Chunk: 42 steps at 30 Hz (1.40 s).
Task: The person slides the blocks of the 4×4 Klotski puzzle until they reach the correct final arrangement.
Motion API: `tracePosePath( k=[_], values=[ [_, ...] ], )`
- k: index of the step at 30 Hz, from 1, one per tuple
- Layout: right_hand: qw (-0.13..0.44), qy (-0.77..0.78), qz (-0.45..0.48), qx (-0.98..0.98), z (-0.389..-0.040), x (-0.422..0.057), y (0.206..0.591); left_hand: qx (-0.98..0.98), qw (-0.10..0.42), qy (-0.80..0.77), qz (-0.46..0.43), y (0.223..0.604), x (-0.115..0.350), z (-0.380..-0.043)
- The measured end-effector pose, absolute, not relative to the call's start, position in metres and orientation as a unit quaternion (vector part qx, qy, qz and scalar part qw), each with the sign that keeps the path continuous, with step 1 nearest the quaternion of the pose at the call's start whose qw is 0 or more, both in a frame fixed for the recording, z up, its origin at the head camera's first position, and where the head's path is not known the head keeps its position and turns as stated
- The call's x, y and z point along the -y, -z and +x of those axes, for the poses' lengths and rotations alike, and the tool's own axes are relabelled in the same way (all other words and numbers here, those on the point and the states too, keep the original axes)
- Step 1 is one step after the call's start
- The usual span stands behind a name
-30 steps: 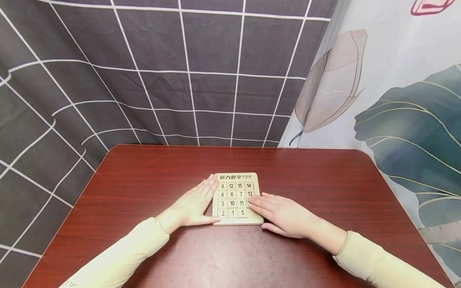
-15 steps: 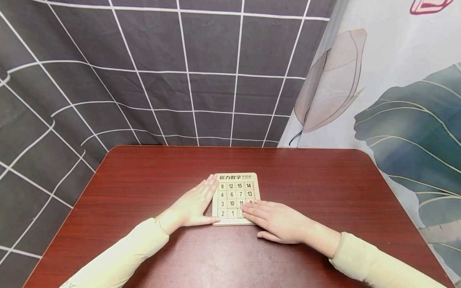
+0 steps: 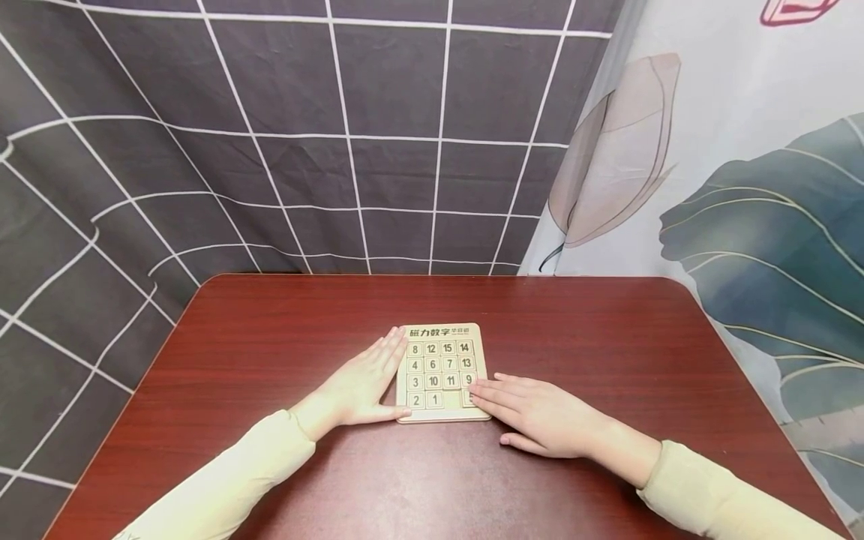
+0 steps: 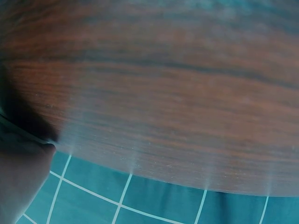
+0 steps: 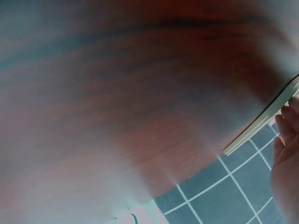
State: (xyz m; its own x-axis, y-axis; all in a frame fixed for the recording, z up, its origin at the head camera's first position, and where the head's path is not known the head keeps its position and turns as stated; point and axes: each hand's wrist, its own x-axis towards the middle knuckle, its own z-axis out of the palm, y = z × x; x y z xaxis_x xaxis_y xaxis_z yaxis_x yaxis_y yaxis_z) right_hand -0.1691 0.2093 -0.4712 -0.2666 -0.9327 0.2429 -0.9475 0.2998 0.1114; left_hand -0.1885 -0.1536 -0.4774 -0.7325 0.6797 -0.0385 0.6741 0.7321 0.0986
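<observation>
Number board [image 3: 442, 416] on table [image 3: 304, 315]

Left hand [image 3: 361, 382] spans the board's left edge. Right hand [image 3: 547, 416] lies at right, fingers over part of the near right corner tile [image 3: 466, 400]. Tile 1 [image 3: 435, 400] sits left of it, apart. Back curtain [image 3: 398, 172] hangs behind table and along left; side curtain [image 3: 763, 240], right.

Person dressed in pale cream, long-sleeved.
The left sleeve [image 3: 229, 472] has a yellowish cast and soft creases, with a small grey marking [image 3: 127, 535] at its near end, cut off and unreadable; its left cuff [image 3: 298, 429] is loose-edged. The right sleeve [image 3: 722, 491] is the same cream, its right cuff [image 3: 653, 472] slightly bunched. The left hand [image 3: 359, 384] and right hand [image 3: 543, 417] are bare, with slim fingers [image 3: 496, 391].
</observation>
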Motion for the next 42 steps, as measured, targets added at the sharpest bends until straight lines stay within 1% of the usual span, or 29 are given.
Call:
tracePosePath(
  k=[8, 14, 18, 25, 32, 37, 42],
  values=[
    [0.134, -0.044, 0.603, 0.785, -0.175, -0.188, 0.472, -0.931, 0.038, -0.044, 0.361, 0.479, 0.154, -0.188],
    [0.135, -0.026, 0.633, 0.762, -0.179, -0.163, 0.469, -0.930, 0.030, -0.044, 0.364, 0.482, 0.156, -0.191],
    [0.137, -0.011, 0.648, 0.749, -0.182, -0.155, 0.471, -0.931, 0.035, -0.040, 0.361, 0.483, 0.156, -0.192],
    [0.136, -0.001, 0.647, 0.750, -0.181, -0.158, 0.470, -0.929, 0.024, -0.046, 0.365, 0.482, 0.156, -0.191],
    [0.129, -0.020, 0.632, 0.764, -0.176, -0.174, 0.471, -0.929, 0.026, -0.048, 0.365, 0.482, 0.156, -0.189],
    [0.136, -0.015, 0.627, 0.767, -0.174, -0.184, 0.473, -0.931, 0.028, -0.041, 0.363, 0.483, 0.155, -0.188],
    [0.143, -0.024, 0.628, 0.765, -0.178, -0.180, 0.473, -0.931, 0.026, -0.038, 0.362, 0.482, 0.155, -0.189]
  ],
)
